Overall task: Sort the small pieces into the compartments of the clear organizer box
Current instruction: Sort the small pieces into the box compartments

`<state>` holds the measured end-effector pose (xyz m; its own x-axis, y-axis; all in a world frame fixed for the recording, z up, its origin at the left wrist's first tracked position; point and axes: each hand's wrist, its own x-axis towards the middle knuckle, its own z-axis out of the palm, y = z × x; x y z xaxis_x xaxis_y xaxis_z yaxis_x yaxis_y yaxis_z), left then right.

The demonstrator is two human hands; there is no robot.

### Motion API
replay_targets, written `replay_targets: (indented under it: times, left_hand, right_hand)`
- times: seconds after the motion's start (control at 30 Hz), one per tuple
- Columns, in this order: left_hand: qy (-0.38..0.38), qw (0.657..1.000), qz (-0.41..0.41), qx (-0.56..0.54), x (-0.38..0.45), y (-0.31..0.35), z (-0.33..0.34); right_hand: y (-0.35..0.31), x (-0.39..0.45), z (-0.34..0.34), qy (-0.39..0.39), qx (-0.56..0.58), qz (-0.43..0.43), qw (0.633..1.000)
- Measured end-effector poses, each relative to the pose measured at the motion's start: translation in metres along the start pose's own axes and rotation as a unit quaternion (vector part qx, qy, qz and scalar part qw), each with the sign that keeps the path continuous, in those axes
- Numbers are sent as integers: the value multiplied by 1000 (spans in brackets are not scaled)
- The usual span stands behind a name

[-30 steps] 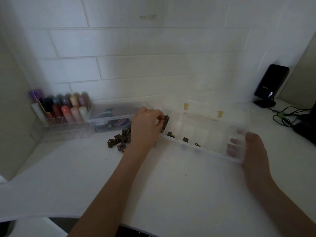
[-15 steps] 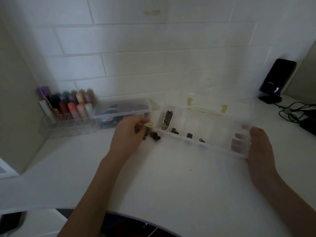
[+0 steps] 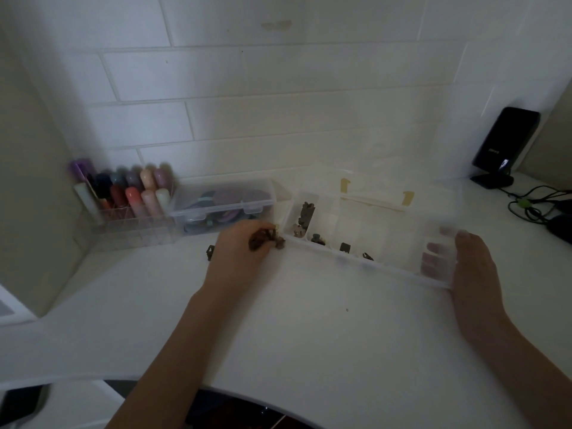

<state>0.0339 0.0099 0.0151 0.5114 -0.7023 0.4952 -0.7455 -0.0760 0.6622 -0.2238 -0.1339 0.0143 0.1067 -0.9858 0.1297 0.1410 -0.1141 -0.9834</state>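
Note:
The clear organizer box (image 3: 365, 264) lies open on the white counter, its lid up against the wall. Dark small pieces (image 3: 305, 213) fill its leftmost compartment, and single pieces sit in the front cells. My left hand (image 3: 240, 252) is just left of the box, its fingers curled round a clump of dark pieces (image 3: 265, 239) on the counter. One stray piece (image 3: 210, 252) lies left of that hand. My right hand (image 3: 470, 267) holds the box's right end, fingers seen through the plastic.
A clear lidded box (image 3: 223, 202) with purple items and a rack of coloured bottles (image 3: 123, 193) stand at the back left. A black device on a stand (image 3: 504, 147) and tangled cables (image 3: 538, 205) are at the back right. The counter's curved front edge runs below my arms.
My left hand pulled back from the leftmost compartment to the pile beside the box and closed on a clump of pieces. My right hand stayed on the box's end.

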Motion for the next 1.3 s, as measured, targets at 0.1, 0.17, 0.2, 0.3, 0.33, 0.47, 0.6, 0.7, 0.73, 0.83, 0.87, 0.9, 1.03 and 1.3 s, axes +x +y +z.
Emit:
replay_targets:
  times: [0.1,0.17,0.2,0.3,0.33,0.47,0.6,0.7,0.73,0.83,0.87,0.9,1.03,1.3]
  left_hand:
    - [47,977,-81,-190,-3,10,-6]
    - [67,965,-83,-238,-3,11,-7]
    - [71,963,-83,-247,-3,11,-8]
    - [69,961,-79,-255,-4,13,-6]
    - [70,962,-75,-251,-5,16,-4]
    - [64,979,-12,-194,-8,27,3]
    - [45,986,43,-157,-2,40,11]
    - [38,986,92,-135,8,57,19]
    - [31,985,109,-133,12,62,23]
    - [-3,982,150,-115,21,71,38]
    - [-8,982,159,-107,22,73,42]
    - [-3,981,164,-106,21,73,45]
    - [69,979,144,-127,15,60,41]
    - [31,987,73,-143,21,41,21]
  right_hand:
    - [1,0,-1,-3,-4,-3,1000]
    - [1,0,-1,-2,-8,-6,1000]
    - [1,0,-1,-2,-9,-6,1000]
    - [1,-1,0,-1,-12,-8,1000]
    - [0,-1,0,0,-11,-8,1000]
    - [-1,-2,0,0,-8,-9,1000]
    - [0,-2,-1,-1,-19,-18,1000]
    - [0,-2,-1,-3,-11,-13,1000]
    - [0,-2,0,-2,-9,-13,1000]
    - [0,-2,0,-1,-7,-14,1000]
    - [0,-1,0,-1,-8,-15,1000]
    - [0,-1,0,0,-9,-16,1000]
    - [2,0,-1,2,-18,-17,1000]
    - [-1,-1,1,-2,-17,-12,1000]
